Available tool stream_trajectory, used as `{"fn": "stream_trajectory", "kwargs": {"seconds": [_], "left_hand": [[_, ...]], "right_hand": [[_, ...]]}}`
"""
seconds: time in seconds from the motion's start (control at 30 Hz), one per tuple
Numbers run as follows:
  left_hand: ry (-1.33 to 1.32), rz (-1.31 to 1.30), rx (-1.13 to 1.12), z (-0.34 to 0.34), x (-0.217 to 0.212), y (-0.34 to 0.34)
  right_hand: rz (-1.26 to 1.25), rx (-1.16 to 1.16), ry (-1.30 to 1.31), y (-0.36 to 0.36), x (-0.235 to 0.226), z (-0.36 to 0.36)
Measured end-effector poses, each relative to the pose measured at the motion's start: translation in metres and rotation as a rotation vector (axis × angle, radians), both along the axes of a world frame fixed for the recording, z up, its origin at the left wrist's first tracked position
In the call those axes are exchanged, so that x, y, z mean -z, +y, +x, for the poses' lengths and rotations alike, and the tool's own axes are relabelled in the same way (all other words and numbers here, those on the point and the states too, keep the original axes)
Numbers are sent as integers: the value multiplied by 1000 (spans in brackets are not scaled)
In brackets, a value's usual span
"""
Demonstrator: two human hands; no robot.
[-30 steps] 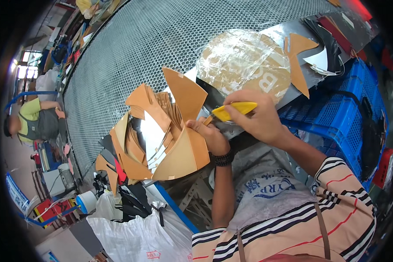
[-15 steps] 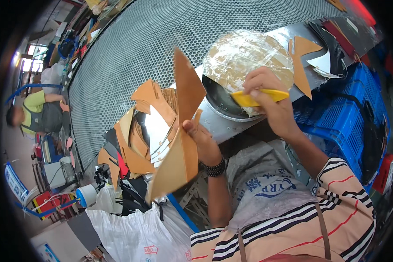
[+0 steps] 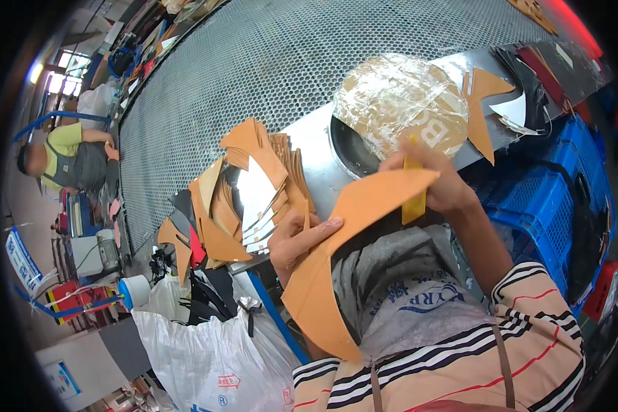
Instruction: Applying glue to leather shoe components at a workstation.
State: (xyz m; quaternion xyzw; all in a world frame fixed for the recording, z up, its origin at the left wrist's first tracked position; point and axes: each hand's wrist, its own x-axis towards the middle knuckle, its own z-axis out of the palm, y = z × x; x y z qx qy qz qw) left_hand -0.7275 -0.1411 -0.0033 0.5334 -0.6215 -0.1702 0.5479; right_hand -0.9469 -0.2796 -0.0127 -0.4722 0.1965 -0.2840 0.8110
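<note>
My left hand [image 3: 296, 240] grips a curved tan leather-like panel [image 3: 319, 292] near its middle, thumb on the upper face. One arm of the panel reaches right toward my right hand [image 3: 438, 182], which is closed around a flat yellow tool [image 3: 414, 200]. The tool stands upright against the panel's right end; its working tip is hard to make out. Behind them sits a round metal pot [image 3: 342, 147], partly covered by a cardboard disc [image 3: 405, 96] wrapped in clear film. Left of the pot lie fanned stacks of similar tan pieces [image 3: 254, 144] with white pieces [image 3: 257, 189] among them.
A perforated metal table [image 3: 254, 75] spreads behind the steel ledge. Blue plastic crates [image 3: 546, 192] stand at right, below another tan cut piece [image 3: 484, 113]. A white sack [image 3: 213, 357] is at lower left. Another person [image 3: 82, 158] stands at far left.
The yellow tool has left the pot's opening and turned upright against the panel. My left hand has swung the panel from steep to flatter, moving it right and toward me.
</note>
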Motion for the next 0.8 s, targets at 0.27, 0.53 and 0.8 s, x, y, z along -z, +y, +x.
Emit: {"fn": "stream_trajectory", "kwargs": {"seconds": [0.27,0.53,0.8], "left_hand": [[783,155,223,-35,29,19],[793,450,-179,-43,-3,10],[809,652,-220,-37,16,1]], "right_hand": [[-107,-38,330,30,-19,3],[-426,-39,521,0,-40,-5],[-847,443,469,-7,-10,14]]}}
